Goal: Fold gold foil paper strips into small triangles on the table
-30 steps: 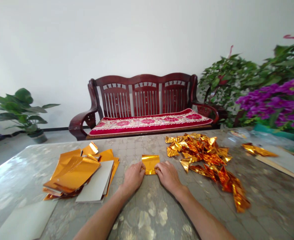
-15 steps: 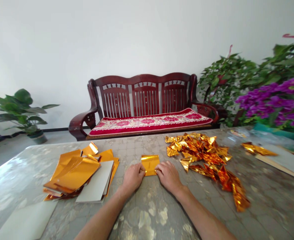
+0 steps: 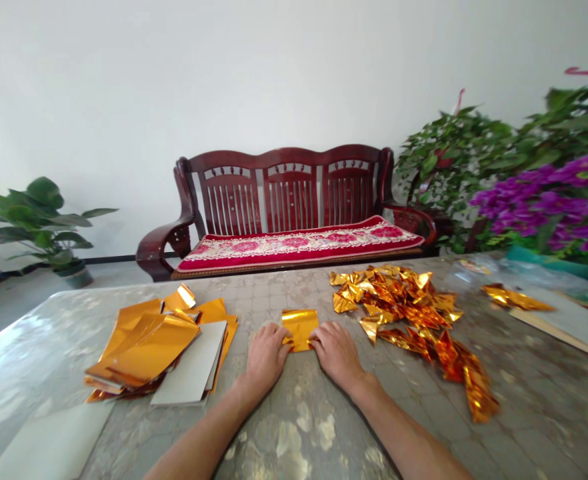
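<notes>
Between my two hands a small sheet of gold foil paper (image 3: 300,328) lies on the patterned tabletop (image 3: 284,413), its far edge curling up a little. My left hand (image 3: 268,350) pinches its near left corner, fingers closed. At the near right corner my right hand (image 3: 335,347) grips the paper in the same way. To the left is a stack of gold foil sheets (image 3: 149,343), some showing their pale grey backs. A heap of folded gold foil pieces (image 3: 404,300) spreads to the right of my right hand.
A pale sheet (image 3: 49,440) lies at the table's near left. Clear plastic wrap (image 3: 514,273) and a board (image 3: 569,320) with a folded gold piece are at the right. Beyond the table stand a wooden bench (image 3: 289,193), potted plants (image 3: 44,220) and purple flowers (image 3: 549,200).
My fingers have curled slightly further in at the near corners of the gold sheet, lifting or bending them. The sheet, stack and heap stay in place.
</notes>
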Tool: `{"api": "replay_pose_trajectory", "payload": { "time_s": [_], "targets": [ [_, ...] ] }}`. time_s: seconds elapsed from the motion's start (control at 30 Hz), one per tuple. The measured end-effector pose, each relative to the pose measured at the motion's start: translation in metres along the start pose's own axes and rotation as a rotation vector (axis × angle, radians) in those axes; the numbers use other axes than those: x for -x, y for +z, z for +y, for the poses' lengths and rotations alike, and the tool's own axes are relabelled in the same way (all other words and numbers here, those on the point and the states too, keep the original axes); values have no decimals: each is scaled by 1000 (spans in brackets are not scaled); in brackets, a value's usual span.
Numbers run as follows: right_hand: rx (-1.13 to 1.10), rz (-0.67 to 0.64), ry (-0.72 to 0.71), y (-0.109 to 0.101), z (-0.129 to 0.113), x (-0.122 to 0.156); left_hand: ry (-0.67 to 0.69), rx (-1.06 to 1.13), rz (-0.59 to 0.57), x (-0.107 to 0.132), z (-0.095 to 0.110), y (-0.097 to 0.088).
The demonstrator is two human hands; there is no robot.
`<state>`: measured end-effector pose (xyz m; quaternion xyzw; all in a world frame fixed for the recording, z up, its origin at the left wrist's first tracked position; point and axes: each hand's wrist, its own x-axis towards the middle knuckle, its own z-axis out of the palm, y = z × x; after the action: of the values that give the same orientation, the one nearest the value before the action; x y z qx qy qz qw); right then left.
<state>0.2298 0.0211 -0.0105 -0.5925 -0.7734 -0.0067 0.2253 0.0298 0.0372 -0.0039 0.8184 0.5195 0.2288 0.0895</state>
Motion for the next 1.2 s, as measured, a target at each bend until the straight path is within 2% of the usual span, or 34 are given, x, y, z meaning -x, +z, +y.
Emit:
{"api": "replay_pose_trajectory", "payload": {
  "time_s": [0.1, 0.2, 0.33, 0.43, 0.87, 1.0, 1.13, 1.2],
  "targets": [
    [34, 15, -10, -5, -4, 0, 139, -50, -6, 2, 3, 3],
    [79, 4, -88, -9, -8, 0, 263, -93, -63, 4, 9, 6],
    [118, -48, -240, -10, -10, 2, 312, -180, -156, 7, 16, 6],
    [132, -69, -275, -9, -9, 6, 325, -252, -193, 12, 17, 7],
    [258, -196, -109, -22, -16, 12, 309, -430, -169, 32, 1, 13],
    [198, -163, -60, -21, -12, 11, 267, -430, -174, 37, 11, 8],
    [75, -80, 16, -15, -3, 8, 200, -408, -246, 45, 32, 0],
    [22, -32, 61, -13, 0, 7, 187, -390, -240, 48, 42, -1]
  ]
}}
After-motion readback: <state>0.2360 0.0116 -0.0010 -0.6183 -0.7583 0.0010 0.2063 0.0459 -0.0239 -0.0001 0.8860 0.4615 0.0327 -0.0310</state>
